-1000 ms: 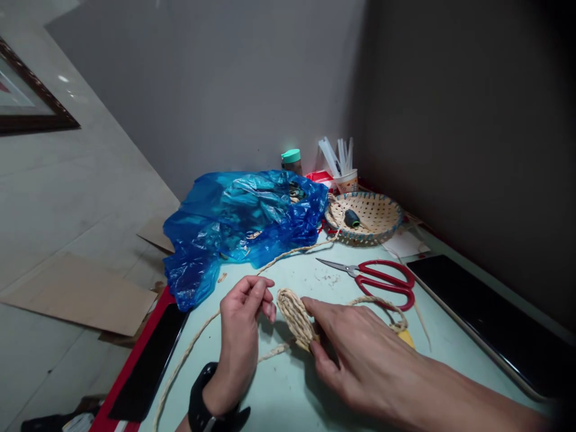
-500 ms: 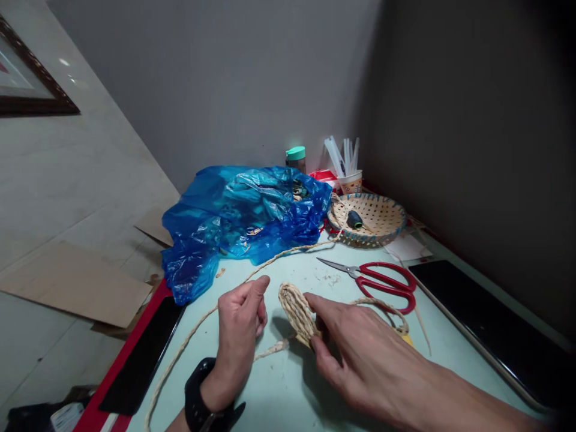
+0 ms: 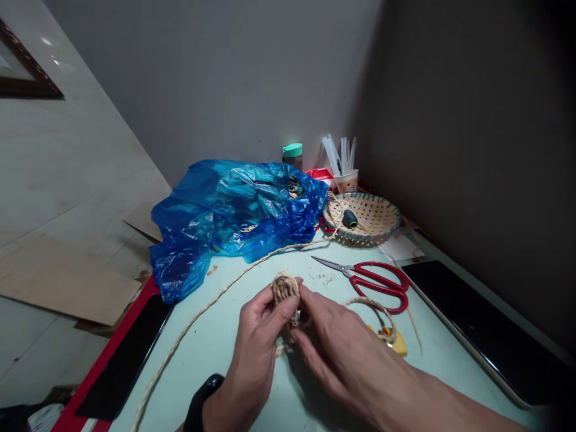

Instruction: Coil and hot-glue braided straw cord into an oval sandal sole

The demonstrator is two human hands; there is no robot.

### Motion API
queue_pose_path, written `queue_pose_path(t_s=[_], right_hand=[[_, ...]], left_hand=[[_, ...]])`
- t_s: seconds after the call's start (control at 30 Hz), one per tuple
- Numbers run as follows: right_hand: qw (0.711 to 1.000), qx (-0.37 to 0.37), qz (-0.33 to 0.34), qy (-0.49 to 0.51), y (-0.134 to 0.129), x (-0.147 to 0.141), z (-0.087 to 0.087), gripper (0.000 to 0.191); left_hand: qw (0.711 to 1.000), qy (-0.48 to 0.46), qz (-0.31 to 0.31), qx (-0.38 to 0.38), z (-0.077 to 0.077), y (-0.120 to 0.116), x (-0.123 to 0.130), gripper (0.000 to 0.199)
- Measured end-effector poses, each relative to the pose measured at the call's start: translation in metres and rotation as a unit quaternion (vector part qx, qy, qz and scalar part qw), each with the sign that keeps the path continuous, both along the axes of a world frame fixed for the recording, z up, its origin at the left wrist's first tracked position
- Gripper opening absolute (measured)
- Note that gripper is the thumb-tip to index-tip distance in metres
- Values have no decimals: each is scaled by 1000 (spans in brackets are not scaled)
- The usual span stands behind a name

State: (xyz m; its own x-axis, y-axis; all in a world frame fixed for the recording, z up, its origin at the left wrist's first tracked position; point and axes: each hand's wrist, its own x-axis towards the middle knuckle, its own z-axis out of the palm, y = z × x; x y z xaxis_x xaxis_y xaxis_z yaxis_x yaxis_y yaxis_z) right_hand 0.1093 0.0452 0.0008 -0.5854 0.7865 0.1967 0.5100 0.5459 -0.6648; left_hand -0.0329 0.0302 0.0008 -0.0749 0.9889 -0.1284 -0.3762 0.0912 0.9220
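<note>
Between both hands sits a small oval coil of twisted straw rope, raised above the pale green table. My left hand is closed on it, thumb across its near face. My right hand grips its right side between thumb and fingers; the fingertips are partly hidden. A long strand of straw rope curves across the table on the left. By my right hand lies a loop of rope against a yellow object whose kind I cannot tell. Red-handled scissors lie beyond that hand.
A blue plastic bag is heaped at the back. Beside it stands a woven basket with a dark thread spool. Behind are a cup of plastic strips and a green-lidded bottle. Dark flat devices flank the work area.
My left hand has moved up and right and closed on the rope coil, which it was apart from before. The coil has turned and shifted slightly left in my right hand.
</note>
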Motion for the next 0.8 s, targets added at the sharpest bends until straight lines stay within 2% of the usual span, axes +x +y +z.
queue_pose_path(t_s=[0.13, 0.23, 0.3, 0.37, 0.43, 0.5, 0.6, 0.8], right_hand=[[987, 147, 10, -68, 4, 6, 2, 23], [983, 183, -14, -11, 13, 16, 16, 27], [985, 157, -37, 58, 17, 21, 24, 18], [991, 71, -35, 105, 18, 22, 29, 17], [992, -12, -18, 126, 17, 20, 30, 16], [989, -54, -2, 141, 15, 17, 28, 13], [984, -65, -1, 167, 13, 14, 25, 13], [971, -28, -7, 236, 4, 10, 20, 14]], left_hand=[[998, -41, 36, -23, 1, 1, -2, 12], [997, -66, 26, -33, 3, -1, -3, 14], [997, -72, -16, -24, 3, -4, -3, 15], [996, -70, -56, -9, 0, -7, -1, 15], [996, -57, -73, -2, -3, -11, 0, 19], [997, -34, -72, 4, -5, -14, 2, 23], [998, 13, -58, 27, -5, -17, 4, 25], [985, 150, -26, 78, 0, -19, 5, 21]])
